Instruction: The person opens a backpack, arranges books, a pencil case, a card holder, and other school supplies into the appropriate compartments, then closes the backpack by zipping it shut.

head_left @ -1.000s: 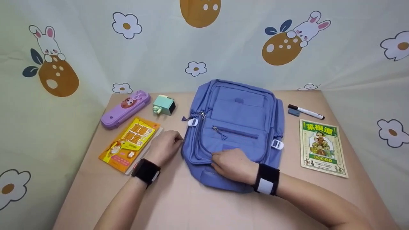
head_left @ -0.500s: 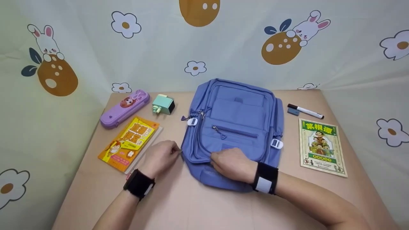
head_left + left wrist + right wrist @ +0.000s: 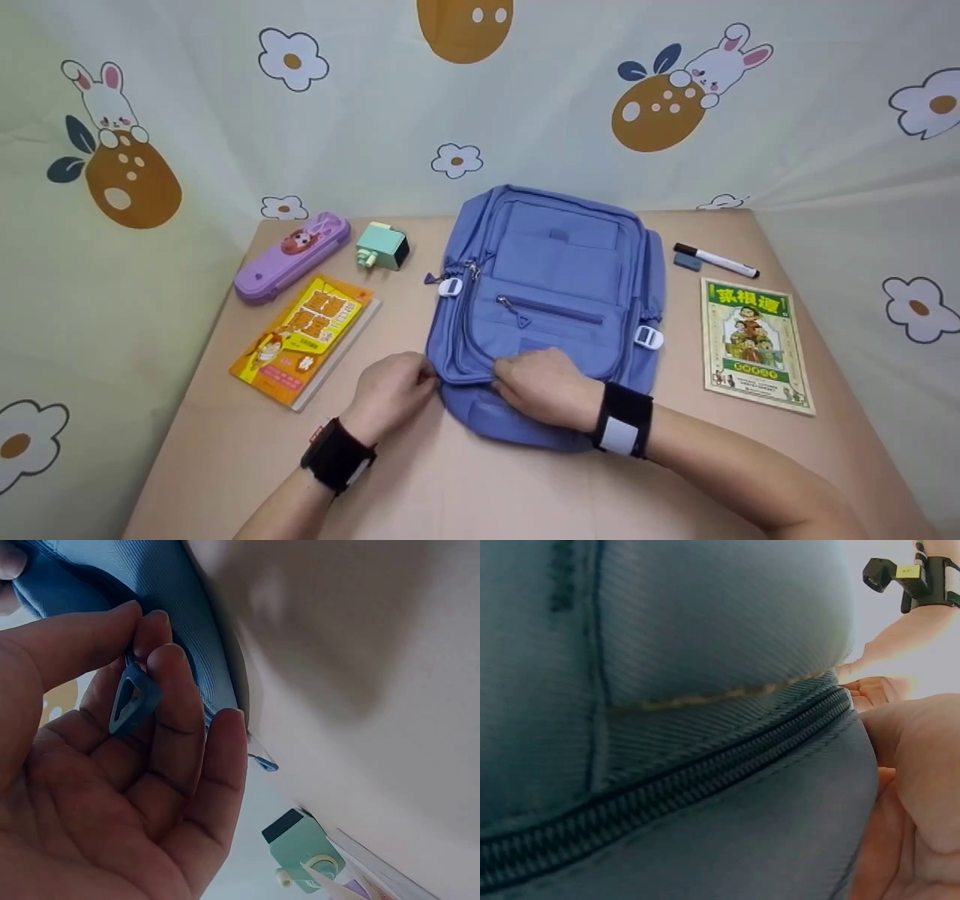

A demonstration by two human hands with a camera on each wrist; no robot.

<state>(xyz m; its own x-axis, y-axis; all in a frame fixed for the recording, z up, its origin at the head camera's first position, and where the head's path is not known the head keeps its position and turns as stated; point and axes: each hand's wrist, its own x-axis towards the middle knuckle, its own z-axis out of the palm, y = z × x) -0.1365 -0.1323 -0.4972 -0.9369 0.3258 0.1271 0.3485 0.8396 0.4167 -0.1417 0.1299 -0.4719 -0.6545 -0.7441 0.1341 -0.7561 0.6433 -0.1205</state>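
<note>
A blue backpack (image 3: 566, 262) lies on its back on the table, its front pockets facing up. At its lower left corner, my left hand (image 3: 394, 394) pinches a zipper pull (image 3: 135, 701) between thumb and fingertips; the blue triangular tab hangs over the curled fingers in the left wrist view. My right hand (image 3: 544, 386) grips the bag's lower front edge, thumb and fingers on the fabric. The right wrist view shows a zipper (image 3: 667, 795) running toward that hand, with its teeth close up. The right fingertips are partly hidden by the cloth.
Left of the bag are an orange book (image 3: 300, 341), a purple pencil case (image 3: 292, 259) and a mint-green box-shaped gadget with a small knob (image 3: 382, 246). To its right lie a marker (image 3: 716, 260), a small blue eraser (image 3: 687, 262) and a green comic-style book (image 3: 756, 345).
My left hand has slid down the bag's left side toward the lower corner, first drifting slightly outward, then back in. My right hand keeps its grip in nearly the same place.
</note>
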